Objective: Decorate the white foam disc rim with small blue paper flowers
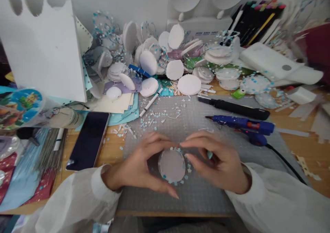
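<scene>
In the head view, a round white disc (172, 166) lies low over the grey cutting mat, edged with a trim of small blue and white stars (189, 170). My left hand (148, 162) curves around the disc, index finger at its far edge and thumb along its near edge. Slightly blurred, my right hand (215, 159) has thumb and index finger at the disc's upper right rim, closed on the star trim. A small teal piece (210, 154) shows among the right hand's curled fingers. The exact contact at the fingertips is smeared.
A blue hot glue gun (242, 123) and a black-handled cutter (234, 108) lie right on the cutting mat (152, 202). A phone (89, 140) rests at left. Behind are a white pen (151, 102), paper scraps and piled white discs (189, 84).
</scene>
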Available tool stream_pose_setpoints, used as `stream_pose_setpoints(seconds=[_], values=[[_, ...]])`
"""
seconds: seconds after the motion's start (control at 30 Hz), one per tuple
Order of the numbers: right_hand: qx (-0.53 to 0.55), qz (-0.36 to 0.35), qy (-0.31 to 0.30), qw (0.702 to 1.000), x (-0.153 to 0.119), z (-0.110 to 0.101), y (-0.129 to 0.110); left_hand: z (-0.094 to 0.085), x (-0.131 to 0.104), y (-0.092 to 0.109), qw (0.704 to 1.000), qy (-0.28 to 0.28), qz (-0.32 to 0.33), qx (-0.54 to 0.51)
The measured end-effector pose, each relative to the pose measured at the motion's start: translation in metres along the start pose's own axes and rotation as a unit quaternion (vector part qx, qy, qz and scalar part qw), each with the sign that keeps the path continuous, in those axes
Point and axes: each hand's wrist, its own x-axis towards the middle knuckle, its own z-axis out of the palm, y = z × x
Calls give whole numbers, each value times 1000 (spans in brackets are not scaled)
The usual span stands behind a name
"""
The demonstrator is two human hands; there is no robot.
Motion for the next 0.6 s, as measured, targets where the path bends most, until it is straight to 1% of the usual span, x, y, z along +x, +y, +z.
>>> stream_pose_setpoints(seconds=[0.1, 0.3, 0.47, 0.6], values=[[-16, -51, -39, 998, -3, 3, 3, 1, 0, 0, 1000, -5, 18, 8], [-24, -88, -103, 991, -8, 5, 9, 2, 1, 2, 999, -9, 32, 29], [-23, -130, -134, 982, -7, 5, 8, 3, 1, 2, 999, -7, 41, 32], [-25, -141, -157, 977, -6, 5, 7, 3, 2, 3, 998, -14, 37, 38]])
